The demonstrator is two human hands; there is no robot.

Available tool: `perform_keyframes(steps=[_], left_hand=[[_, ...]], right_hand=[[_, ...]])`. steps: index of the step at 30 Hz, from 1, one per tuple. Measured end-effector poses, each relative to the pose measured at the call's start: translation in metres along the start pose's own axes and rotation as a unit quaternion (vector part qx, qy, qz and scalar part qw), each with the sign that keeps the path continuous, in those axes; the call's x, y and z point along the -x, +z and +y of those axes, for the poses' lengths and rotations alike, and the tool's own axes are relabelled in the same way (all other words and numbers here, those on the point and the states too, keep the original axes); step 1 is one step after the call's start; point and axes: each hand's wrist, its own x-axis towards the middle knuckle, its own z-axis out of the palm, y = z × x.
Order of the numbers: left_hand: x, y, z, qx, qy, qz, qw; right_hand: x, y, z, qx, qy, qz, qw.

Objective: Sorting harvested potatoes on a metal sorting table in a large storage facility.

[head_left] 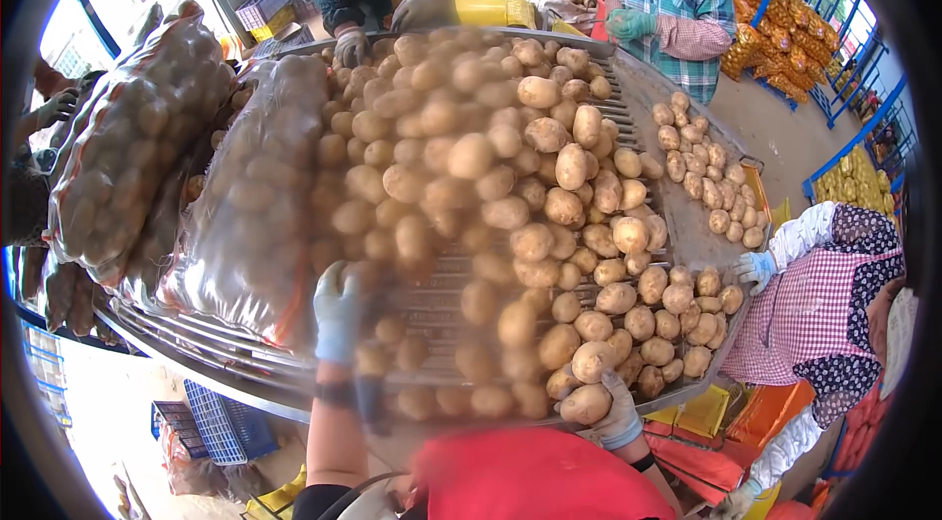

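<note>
Potatoes (pixel 570 167) cover much of a slatted metal sorting table (pixel 432 299) in front of me. My right hand (pixel 618 419), in a pale glove with a blue cuff, is closed on a potato (pixel 586 404) at the table's near edge. My left hand (pixel 337 312), in a pale blue glove, is beside the lower end of a clear plastic sack of potatoes (pixel 250 216). Its fingers point away from me and look apart, with nothing plainly held. A hazy blur over the middle of the view softens the potatoes and the left hand's edge.
Another full sack (pixel 137 137) lies at the far left. Co-workers stand around: gloved hands (pixel 420 10) at the far edge, a plaid-shirted person (pixel 672 10), and a checked-apron person (pixel 800 314) on the right. Blue crates (pixel 228 422) stand on the floor at left.
</note>
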Motion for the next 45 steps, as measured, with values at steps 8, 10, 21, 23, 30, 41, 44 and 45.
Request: perform_keyframes(steps=[8,10,21,23,30,41,44,45], left_hand=[[0.095,0.046,0.15,0.484,-0.255,-0.25,0.799],[0.115,0.066,0.166,0.369,-0.202,-0.288,0.86],[0.165,0.114,0.179,0.295,-0.116,-0.559,0.767],[0.174,0.12,0.188,0.34,-0.157,-0.571,0.731],[0.191,0.128,0.203,0.364,-0.156,-0.583,0.709],[0.205,0.129,0.201,0.293,-0.081,-0.586,0.751],[0.204,0.138,0.189,0.326,-0.126,-0.599,0.72],[0.199,0.148,0.172,0.218,0.142,-0.575,0.776]], right_hand=[[-0.02,0.067,0.0,-0.017,-0.005,-0.165,0.986],[-0.019,0.085,-0.006,-0.08,0.018,-0.231,0.969],[0.061,0.071,-0.051,0.481,-0.266,-0.163,0.819],[0.05,0.012,-0.019,0.261,-0.244,-0.125,0.926],[0.06,-0.043,0.005,-0.018,-0.219,-0.11,0.969],[0.065,-0.03,-0.001,0.113,-0.201,-0.118,0.966],[0.064,-0.034,0.008,0.145,-0.229,-0.112,0.956],[0.066,-0.035,0.012,-0.015,-0.194,-0.094,0.976]])
